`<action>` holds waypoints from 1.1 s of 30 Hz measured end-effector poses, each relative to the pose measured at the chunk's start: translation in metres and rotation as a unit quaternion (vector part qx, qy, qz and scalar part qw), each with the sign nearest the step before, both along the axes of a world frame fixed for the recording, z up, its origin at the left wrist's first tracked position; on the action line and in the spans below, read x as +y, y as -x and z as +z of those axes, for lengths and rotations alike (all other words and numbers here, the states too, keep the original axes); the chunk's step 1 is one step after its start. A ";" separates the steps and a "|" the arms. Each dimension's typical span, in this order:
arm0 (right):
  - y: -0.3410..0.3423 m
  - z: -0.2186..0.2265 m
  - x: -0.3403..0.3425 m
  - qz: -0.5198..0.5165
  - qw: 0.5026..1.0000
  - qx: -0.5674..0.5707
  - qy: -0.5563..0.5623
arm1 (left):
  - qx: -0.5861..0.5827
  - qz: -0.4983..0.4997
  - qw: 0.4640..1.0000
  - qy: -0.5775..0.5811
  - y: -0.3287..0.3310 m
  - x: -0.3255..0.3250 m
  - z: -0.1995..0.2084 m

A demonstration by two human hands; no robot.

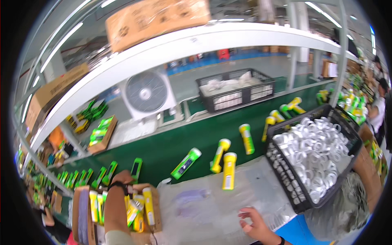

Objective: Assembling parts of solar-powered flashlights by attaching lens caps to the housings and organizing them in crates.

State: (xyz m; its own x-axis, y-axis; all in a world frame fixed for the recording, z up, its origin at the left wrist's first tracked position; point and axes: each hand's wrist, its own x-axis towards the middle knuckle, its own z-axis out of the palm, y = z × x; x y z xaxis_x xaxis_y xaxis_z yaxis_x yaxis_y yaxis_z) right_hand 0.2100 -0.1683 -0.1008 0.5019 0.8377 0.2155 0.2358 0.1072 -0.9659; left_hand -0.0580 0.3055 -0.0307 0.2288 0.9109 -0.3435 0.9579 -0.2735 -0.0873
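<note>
My left arm reaches over a cardboard box (158, 210) of yellow and green flashlights. My left hand (122, 177) is at the edge of the green belt, right beside a green flashlight (136, 170); its fingers are mostly hidden, so I cannot tell whether it grips it. My right hand (258, 227) is low over the plastic-covered worktop (241, 198), its fingers apart and nothing in them. Beyond it, a yellow flashlight (229, 171) lies at the worktop's far edge. Two more, a yellow one (220, 155) and a green one (186, 163), lie on the belt.
A black crate (296, 200) full of white plastic rings (314, 151) stands at the right. The green belt (163, 153) carries several more flashlights. Behind it are a fan (146, 93) and another black crate (241, 98). A white shelf (196, 38) crosses overhead, holding a carton (159, 20).
</note>
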 end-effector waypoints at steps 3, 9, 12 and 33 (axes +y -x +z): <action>0.016 -0.002 0.010 0.002 0.999 -0.020 -0.043 | -0.126 0.000 0.991 -0.052 0.030 0.010 -0.025; 0.018 0.015 0.022 -0.083 0.957 -0.254 -0.115 | -0.272 -0.364 0.857 -0.242 -0.075 -0.131 0.097; 0.024 0.064 0.042 -0.090 0.928 -0.334 -0.138 | -0.271 -0.514 0.790 -0.196 -0.122 -0.241 0.130; 0.052 -0.004 0.039 0.216 0.957 -0.195 -0.020 | -0.363 -0.559 0.744 -0.047 -0.092 -0.342 0.048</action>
State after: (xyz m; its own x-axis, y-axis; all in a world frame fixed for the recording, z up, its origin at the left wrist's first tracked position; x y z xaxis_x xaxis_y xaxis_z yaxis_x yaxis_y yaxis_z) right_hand 0.1585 -0.1288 -0.1051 -0.0135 0.9357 0.3526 0.5021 0.3113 -0.8068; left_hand 0.0344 -0.0369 0.0174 0.9553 0.0243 0.2947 -0.0598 -0.9602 0.2729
